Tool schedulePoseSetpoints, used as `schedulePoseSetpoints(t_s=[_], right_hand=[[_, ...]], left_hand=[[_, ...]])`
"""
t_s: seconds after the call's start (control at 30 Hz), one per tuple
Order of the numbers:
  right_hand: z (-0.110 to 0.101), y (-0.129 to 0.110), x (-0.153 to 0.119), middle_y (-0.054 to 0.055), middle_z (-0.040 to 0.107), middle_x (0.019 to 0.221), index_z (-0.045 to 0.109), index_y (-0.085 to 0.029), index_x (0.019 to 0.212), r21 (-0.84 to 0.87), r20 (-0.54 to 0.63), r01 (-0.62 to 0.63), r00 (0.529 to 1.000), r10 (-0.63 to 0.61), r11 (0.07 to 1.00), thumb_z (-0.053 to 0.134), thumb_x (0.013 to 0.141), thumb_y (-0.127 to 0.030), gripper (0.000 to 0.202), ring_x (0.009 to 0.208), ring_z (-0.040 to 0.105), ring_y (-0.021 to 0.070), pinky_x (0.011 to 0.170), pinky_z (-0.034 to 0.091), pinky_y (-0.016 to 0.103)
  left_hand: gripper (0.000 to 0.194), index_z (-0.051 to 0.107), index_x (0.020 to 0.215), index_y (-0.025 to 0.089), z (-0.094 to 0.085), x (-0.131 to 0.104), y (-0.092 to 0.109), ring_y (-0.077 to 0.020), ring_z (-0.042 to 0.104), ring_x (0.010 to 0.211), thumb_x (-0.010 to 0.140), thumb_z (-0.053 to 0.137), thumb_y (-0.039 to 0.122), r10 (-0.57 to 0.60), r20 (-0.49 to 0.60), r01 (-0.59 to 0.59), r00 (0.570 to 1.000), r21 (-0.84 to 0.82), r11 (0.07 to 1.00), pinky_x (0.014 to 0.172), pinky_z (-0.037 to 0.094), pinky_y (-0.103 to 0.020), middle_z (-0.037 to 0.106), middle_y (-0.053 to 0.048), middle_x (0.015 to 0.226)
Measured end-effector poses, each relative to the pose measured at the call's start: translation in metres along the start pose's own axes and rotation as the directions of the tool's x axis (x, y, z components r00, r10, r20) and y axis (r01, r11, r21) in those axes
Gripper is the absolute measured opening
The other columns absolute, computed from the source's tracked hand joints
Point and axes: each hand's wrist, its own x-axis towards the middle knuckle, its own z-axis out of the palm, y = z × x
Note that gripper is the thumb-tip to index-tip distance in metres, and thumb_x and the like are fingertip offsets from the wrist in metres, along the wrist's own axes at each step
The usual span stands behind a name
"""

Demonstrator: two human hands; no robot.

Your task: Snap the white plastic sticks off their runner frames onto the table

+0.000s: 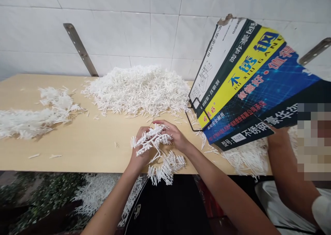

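Both my hands hold a branched white plastic sprue lined with short thin sticks, just above the table's front edge. My left hand is closed on its left side, partly hidden behind the sticks. Around the upper right part curl the fingers of my right hand. A curved, comb-like end of sticks hangs below, over the edge and my dark clothing; whether it is one piece with the rest I cannot tell. Beyond my hands lies a large heap of loose white sticks against the wall.
More white pieces lie at the table's left. A printed cardboard sheet stands tilted on the right, with another person's arm behind it. Below the front edge are a pile of white sprues and dark green leafy material.
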Motion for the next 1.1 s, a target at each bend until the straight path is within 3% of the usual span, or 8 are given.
schedulePoseSetpoints(t_s=[0.2, 0.33, 0.43, 0.5, 0.6, 0.67, 0.77, 1.1], right_hand=[[0.007, -0.001, 0.003, 0.006, 0.07, 0.109, 0.073, -0.02, 0.108, -0.1, -0.096, -0.081, 0.993, 0.072, 0.992, 0.076, 0.086, -0.04, 0.03, 0.104, 0.065, 0.0255, 0.092, 0.049, 0.037], [0.012, 0.003, 0.005, 0.004, 0.067, 0.095, 0.069, -0.018, 0.09, -0.217, -0.307, -0.089, 0.952, 0.019, 0.972, 0.074, 0.086, -0.043, 0.026, 0.095, 0.061, 0.0228, 0.086, 0.045, 0.033], [0.012, 0.007, 0.005, 0.0, 0.062, 0.088, 0.065, -0.019, 0.091, -0.241, -0.297, -0.027, 0.954, -0.047, 0.97, 0.079, 0.08, -0.042, 0.029, 0.084, 0.057, 0.0182, 0.079, 0.043, 0.029], [0.011, 0.008, 0.003, -0.001, 0.061, 0.089, 0.065, -0.019, 0.093, -0.236, -0.23, -0.023, 0.973, -0.033, 0.971, 0.083, 0.076, -0.04, 0.032, 0.079, 0.054, 0.016, 0.074, 0.042, 0.027], [0.012, 0.006, -0.003, -0.002, 0.058, 0.082, 0.065, -0.019, 0.092, -0.255, -0.068, -0.039, 0.997, 0.022, 0.966, 0.084, 0.076, -0.041, 0.033, 0.073, 0.052, 0.0146, 0.068, 0.039, 0.025], [0.014, 0.004, -0.007, -0.003, 0.058, 0.079, 0.065, -0.019, 0.092, -0.288, 0.01, -0.035, 0.999, 0.039, 0.957, 0.085, 0.077, -0.042, 0.033, 0.072, 0.051, 0.0147, 0.066, 0.037, 0.026], [0.016, 0.005, -0.009, -0.003, 0.057, 0.078, 0.066, -0.019, 0.094, -0.328, 0.021, -0.014, 1.0, 0.022, 0.945, 0.086, 0.076, -0.043, 0.036, 0.07, 0.049, 0.0142, 0.065, 0.036, 0.025], [0.018, 0.002, -0.005, 0.001, 0.067, 0.09, 0.062, -0.021, 0.109, 0.0, -0.102, -0.025, 0.994, 0.025, 1.0, 0.083, 0.078, -0.036, 0.04, 0.078, 0.061, 0.0166, 0.072, 0.048, 0.028]], left_hand=[[0.035, 0.077, 0.109, 0.028, -0.006, -0.002, 0.007, -0.0299, 0.055, 0.132, 0.075, 0.086, 0.032, 0.384, 0.019, -0.375, 0.923, 0.27, 0.887, 0.111, 0.047, -0.041, 0.058, -0.009, 0.14], [0.031, 0.083, 0.098, 0.026, -0.018, -0.03, 0.025, -0.0352, 0.067, 0.113, 0.081, 0.078, 0.05, 0.184, 0.201, -0.208, 0.962, 0.107, 0.972, 0.101, 0.055, -0.046, 0.074, -0.013, 0.115], [0.037, 0.085, 0.083, 0.024, -0.037, -0.063, 0.044, -0.0327, 0.073, 0.088, 0.096, 0.057, 0.044, -0.067, 0.748, -0.072, 0.661, 0.153, 0.986, 0.09, 0.057, -0.045, 0.079, -0.014, 0.086], [0.032, 0.086, 0.095, 0.028, -0.052, -0.083, 0.057, -0.0287, 0.074, 0.088, 0.097, 0.054, 0.025, -0.245, 0.823, -0.155, 0.513, 0.369, 0.916, 0.088, 0.056, -0.04, 0.08, -0.011, 0.091], [0.026, 0.085, 0.1, 0.031, -0.067, -0.092, 0.069, -0.0284, 0.074, 0.092, 0.089, 0.065, 0.017, -0.084, 0.612, -0.243, 0.787, 0.431, 0.869, 0.087, 0.057, -0.036, 0.08, -0.009, 0.097], [0.017, 0.085, 0.094, 0.028, -0.061, -0.08, 0.072, -0.0275, 0.072, 0.094, 0.087, 0.07, 0.021, 0.181, 0.239, -0.263, 0.954, 0.38, 0.887, 0.088, 0.057, -0.034, 0.079, -0.008, 0.096], [0.017, 0.079, 0.092, 0.024, -0.03, -0.043, 0.064, -0.0232, 0.069, 0.095, 0.093, 0.062, 0.024, 0.375, -0.156, -0.338, 0.914, 0.218, 0.915, 0.095, 0.056, -0.034, 0.075, -0.006, 0.094], [0.039, 0.073, 0.092, 0.019, 0.019, 0.001, 0.004, -0.0182, 0.059, 0.073, 0.098, 0.055, 0.054, 0.085, 0.038, -0.088, 0.996, 0.086, 0.992, 0.067, 0.046, -0.026, 0.068, -0.005, 0.081]])
